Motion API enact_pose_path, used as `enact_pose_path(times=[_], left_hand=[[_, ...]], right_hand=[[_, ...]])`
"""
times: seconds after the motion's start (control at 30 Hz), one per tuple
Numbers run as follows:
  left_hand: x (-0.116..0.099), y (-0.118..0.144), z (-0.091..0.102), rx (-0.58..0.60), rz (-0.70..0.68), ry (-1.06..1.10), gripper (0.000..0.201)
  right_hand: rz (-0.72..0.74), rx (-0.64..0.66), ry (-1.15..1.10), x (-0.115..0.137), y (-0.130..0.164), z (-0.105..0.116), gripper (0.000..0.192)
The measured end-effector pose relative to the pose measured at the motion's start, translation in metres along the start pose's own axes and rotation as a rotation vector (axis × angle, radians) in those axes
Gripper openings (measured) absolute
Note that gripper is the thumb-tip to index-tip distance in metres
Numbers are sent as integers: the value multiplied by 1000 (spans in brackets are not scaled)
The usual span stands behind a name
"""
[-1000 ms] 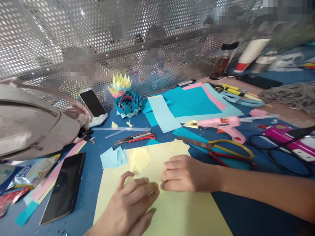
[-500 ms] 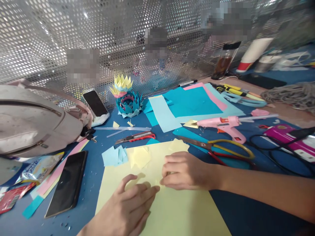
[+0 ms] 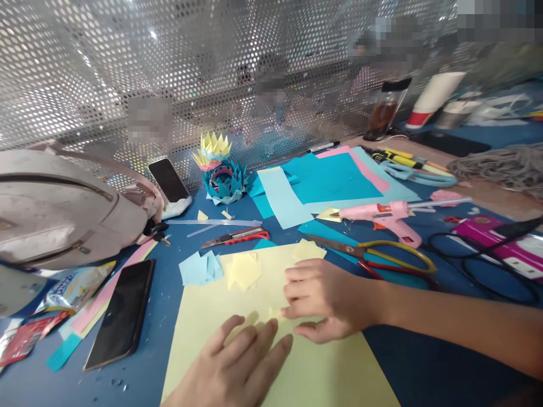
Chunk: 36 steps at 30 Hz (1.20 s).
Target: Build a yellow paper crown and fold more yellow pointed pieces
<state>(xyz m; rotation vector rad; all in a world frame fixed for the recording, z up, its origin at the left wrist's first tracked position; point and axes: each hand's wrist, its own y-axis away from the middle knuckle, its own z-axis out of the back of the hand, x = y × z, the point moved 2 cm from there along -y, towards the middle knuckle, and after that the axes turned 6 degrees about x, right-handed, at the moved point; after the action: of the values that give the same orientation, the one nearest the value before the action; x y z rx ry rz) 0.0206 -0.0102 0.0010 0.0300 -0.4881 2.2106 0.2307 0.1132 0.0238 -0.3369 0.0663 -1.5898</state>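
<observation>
A small yellow piece (image 3: 275, 312) was pinched in the right hand (image 3: 328, 297) fingers; left hand (image 3: 237, 370) fingers were splayed flat on the yellow sheet (image 3: 297, 373); folded squares (image 3: 242, 270) were stacked far-left, folding unfinished.

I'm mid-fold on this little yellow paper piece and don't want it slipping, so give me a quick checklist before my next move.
1. Small yellow piece pinned on the large yellow sheet: ok, both hands' fingertips are on it.
2. Left hand flat, pressing down: ok.
3. Right hand grip on the piece's edge: cannot tell, the fingers hide it.
4. Crease alignment: cannot tell, too small and covered.
5. Scissors clear of the right hand: not ok, they lie close beside the wrist.
6. Spare yellow squares in reach: ok, just beyond the hands.
</observation>
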Motion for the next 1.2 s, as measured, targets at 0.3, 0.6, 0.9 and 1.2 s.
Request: enact_pose_path(times=[0.3, 0.6, 0.9, 1.2], left_hand=[[-2, -2, -7, -113, 65, 38, 39], [9, -11, 17, 79, -74, 52, 37], [10, -12, 13, 68, -67, 142, 38], [12, -10, 12, 64, -45, 236, 34]], right_hand=[[10, -28, 2, 1, -3, -4, 40], [30, -70, -26, 0, -3, -4, 36], [30, -108, 35, 2, 1, -8, 34], [-26, -2, -32, 1, -1, -16, 37]])
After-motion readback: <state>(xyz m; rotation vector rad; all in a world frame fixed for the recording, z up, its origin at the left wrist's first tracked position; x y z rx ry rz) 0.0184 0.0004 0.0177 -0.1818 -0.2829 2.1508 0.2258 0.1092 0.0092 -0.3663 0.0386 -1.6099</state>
